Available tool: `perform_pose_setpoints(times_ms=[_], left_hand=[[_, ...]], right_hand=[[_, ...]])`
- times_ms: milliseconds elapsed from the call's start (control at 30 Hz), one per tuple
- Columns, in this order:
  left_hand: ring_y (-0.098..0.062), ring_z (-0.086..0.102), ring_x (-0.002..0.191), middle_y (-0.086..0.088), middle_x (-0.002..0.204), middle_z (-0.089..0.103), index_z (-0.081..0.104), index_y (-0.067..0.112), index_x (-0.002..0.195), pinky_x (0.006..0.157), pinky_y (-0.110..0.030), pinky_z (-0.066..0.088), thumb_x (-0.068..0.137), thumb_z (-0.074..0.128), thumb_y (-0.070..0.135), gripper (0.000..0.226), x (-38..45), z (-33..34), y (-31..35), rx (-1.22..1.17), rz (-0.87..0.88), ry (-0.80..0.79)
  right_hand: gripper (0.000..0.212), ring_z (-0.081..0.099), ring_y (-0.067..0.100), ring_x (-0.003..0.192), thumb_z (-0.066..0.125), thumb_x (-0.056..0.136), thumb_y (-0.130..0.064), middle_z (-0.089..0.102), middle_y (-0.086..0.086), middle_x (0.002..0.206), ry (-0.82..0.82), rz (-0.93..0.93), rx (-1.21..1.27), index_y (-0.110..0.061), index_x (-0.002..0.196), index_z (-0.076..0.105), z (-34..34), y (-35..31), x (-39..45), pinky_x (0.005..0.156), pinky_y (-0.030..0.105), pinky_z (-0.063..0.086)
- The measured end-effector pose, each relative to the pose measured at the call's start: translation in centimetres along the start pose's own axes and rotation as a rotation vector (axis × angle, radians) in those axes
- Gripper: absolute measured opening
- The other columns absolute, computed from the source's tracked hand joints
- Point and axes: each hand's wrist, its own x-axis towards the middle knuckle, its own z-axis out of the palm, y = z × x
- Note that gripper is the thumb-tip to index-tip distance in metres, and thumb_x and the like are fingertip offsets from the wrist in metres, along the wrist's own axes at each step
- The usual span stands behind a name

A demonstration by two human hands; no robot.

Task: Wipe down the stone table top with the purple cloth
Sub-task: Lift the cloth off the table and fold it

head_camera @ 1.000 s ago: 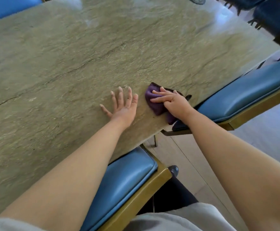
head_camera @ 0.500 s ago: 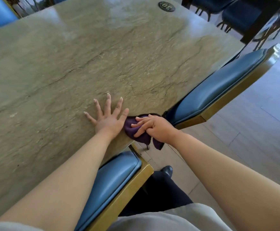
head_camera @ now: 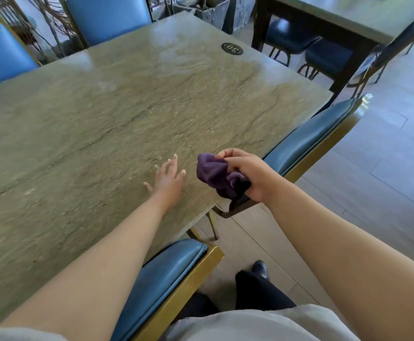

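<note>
The greenish stone table top (head_camera: 117, 114) fills most of the head view. My right hand (head_camera: 247, 172) holds the bunched purple cloth (head_camera: 215, 175) lifted just above the table's near right edge, fingers closed around it. My left hand (head_camera: 167, 179) hovers low over the stone a little to the left of the cloth, fingers spread and holding nothing.
Blue padded chairs with gold frames stand at the near edge (head_camera: 166, 276), at the right side (head_camera: 309, 139) and at the far side (head_camera: 107, 18). A round number badge (head_camera: 232, 48) lies at the table's far right. Another table (head_camera: 348, 13) stands behind.
My right hand dragged the cloth to the table's near edge, then bunched it up and lifted it off the stone. My left hand rose from flat on the table. The view tilted up.
</note>
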Motion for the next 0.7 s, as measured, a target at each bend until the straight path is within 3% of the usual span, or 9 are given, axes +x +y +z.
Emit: perform_pose_setpoints(times_ms=[67,100,200,233,300,400,500,600,700], left_hand=[[-0.017,0.023,0.141,-0.004,0.148,0.037,0.045,0.009,0.139,0.113,-0.033,0.013,0.103,0.036,0.02,0.038,-0.8,-0.3,2.3,-0.375,0.115,-0.036],[-0.011,0.028,0.135,-0.002,0.142,0.044,0.052,0.01,0.131,0.108,-0.029,0.016,0.103,0.036,0.024,0.035,-1.6,-0.6,3.8,-0.575,0.107,-0.123],[-0.01,0.03,0.138,0.004,0.148,0.044,0.054,0.026,0.131,0.118,-0.043,0.01,0.093,0.042,0.057,0.051,-1.9,-0.6,6.7,-0.989,0.072,-0.3],[-0.013,0.034,0.139,0.003,0.147,0.045,0.052,0.026,0.135,0.119,-0.047,0.015,0.09,0.048,0.057,0.055,-1.8,-0.3,7.5,-1.044,0.069,-0.281],[-0.018,0.045,0.133,-0.001,0.14,0.053,0.053,0.018,0.135,0.115,-0.042,0.029,0.093,0.054,0.041,0.047,-1.4,-0.2,9.4,-1.157,0.057,-0.193],[-0.023,0.059,0.118,-0.009,0.118,0.067,0.064,0.008,0.114,0.106,-0.039,0.042,0.094,0.058,0.022,0.026,-1.0,0.2,12.8,-1.182,0.058,-0.035],[-0.024,0.066,0.097,-0.008,0.097,0.071,0.066,0.014,0.088,0.099,-0.044,0.048,0.087,0.065,0.023,0.009,-0.4,1.0,16.1,-1.126,0.027,0.121],[-0.027,0.067,0.099,-0.009,0.103,0.07,0.064,0.02,0.088,0.095,-0.051,0.051,0.074,0.069,0.036,0.022,0.7,2.3,19.4,-1.03,0.013,0.234],[-0.024,0.067,0.099,-0.004,0.104,0.068,0.059,0.028,0.089,0.092,-0.054,0.052,0.075,0.064,0.041,0.02,1.7,3.7,22.7,-0.96,0.015,0.271]], right_hand=[[0.021,0.042,0.011,0.056,0.037,0.088,0.005,0.05,0.007,0.077,-0.062,-0.014,0.272,-0.007,0.091,0.054,-0.4,-0.9,1.1,0.057,0.018,0.035],[0.016,0.045,0.013,0.066,0.041,0.091,-0.001,0.05,0.007,0.083,-0.111,-0.016,0.309,-0.007,0.093,0.056,-0.4,-1.4,1.3,0.066,0.02,0.037],[0.02,0.061,0.019,0.08,0.041,0.091,-0.007,0.061,0.01,0.088,-0.21,-0.013,0.339,-0.006,0.096,0.06,-0.4,-3.2,1.0,0.076,0.027,0.05],[0.025,0.065,0.021,0.078,0.036,0.092,-0.007,0.065,0.012,0.087,-0.233,-0.001,0.375,-0.006,0.095,0.061,-0.5,-3.9,0.8,0.073,0.026,0.054],[0.031,0.07,0.024,0.072,0.03,0.094,-0.012,0.07,0.014,0.081,-0.265,0.046,0.426,-0.004,0.092,0.06,-1.3,-5.2,0.4,0.066,0.029,0.058],[0.038,0.072,0.024,0.076,0.032,0.097,-0.018,0.072,0.015,0.086,-0.269,0.073,0.381,-0.001,0.095,0.066,-3.1,-7.4,0.3,0.07,0.034,0.058],[0.034,0.071,0.027,0.069,0.038,0.099,-0.026,0.07,0.016,0.087,-0.155,0.14,0.185,-0.004,0.092,0.063,-5.7,-9.9,0.6,0.062,0.039,0.058],[0.026,0.064,0.032,0.082,0.043,0.097,-0.028,0.06,0.02,0.103,-0.015,0.195,0.041,-0.007,0.091,0.057,-9.1,-12.8,1.1,0.069,0.045,0.053],[0.043,0.062,0.034,0.092,0.04,0.097,-0.044,0.059,0.022,0.115,0.002,0.168,-0.059,-0.007,0.102,0.059,-12.6,-15.6,1.5,0.076,0.043,0.051]])
